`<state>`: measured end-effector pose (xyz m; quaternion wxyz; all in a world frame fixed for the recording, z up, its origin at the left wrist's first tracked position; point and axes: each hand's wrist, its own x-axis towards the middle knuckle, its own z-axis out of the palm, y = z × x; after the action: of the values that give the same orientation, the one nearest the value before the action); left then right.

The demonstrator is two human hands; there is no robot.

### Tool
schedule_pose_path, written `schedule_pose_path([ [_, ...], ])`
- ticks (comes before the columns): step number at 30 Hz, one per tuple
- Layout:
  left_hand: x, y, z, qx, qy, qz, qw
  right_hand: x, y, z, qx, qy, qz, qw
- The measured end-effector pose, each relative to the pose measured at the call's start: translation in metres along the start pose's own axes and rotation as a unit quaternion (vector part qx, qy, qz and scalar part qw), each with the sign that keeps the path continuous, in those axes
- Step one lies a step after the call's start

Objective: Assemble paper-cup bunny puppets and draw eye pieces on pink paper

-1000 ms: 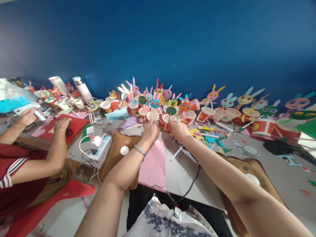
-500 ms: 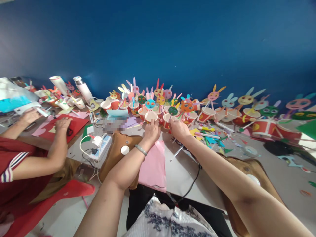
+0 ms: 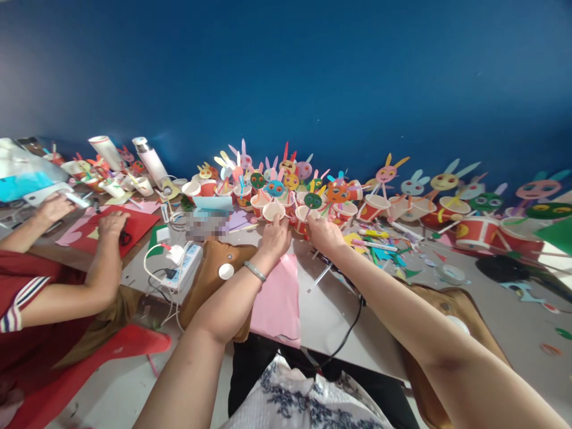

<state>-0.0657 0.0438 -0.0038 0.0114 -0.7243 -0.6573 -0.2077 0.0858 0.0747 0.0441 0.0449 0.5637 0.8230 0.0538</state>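
At the frame's centre my left hand (image 3: 276,237) holds a paper cup (image 3: 273,211) and my right hand (image 3: 327,236) the green-faced cup (image 3: 302,215) beside it, both gripped at the near side, probably to steady them without denting the tapered walls; behind stand flat, round-faced paper rabbits (image 3: 304,171) with long ears

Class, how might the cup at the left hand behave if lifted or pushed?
The cup looks like thin paper, so it is probably light and easily dented if squeezed. Neighbouring cups crowd close around it, so a push might nudge them too.
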Motion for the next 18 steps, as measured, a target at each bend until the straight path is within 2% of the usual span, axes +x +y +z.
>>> schedule_pose_path([
  [10,-0.001,0.001,-0.001,0.012,-0.008,-0.008,1.0,-0.015,-0.004,-0.006,0.007,0.02,-0.014,1.0],
  [18,-0.004,0.005,-0.003,0.03,0.003,-0.013,0.999,-0.039,-0.008,-0.025,0.032,0.084,-0.038,0.995],
])
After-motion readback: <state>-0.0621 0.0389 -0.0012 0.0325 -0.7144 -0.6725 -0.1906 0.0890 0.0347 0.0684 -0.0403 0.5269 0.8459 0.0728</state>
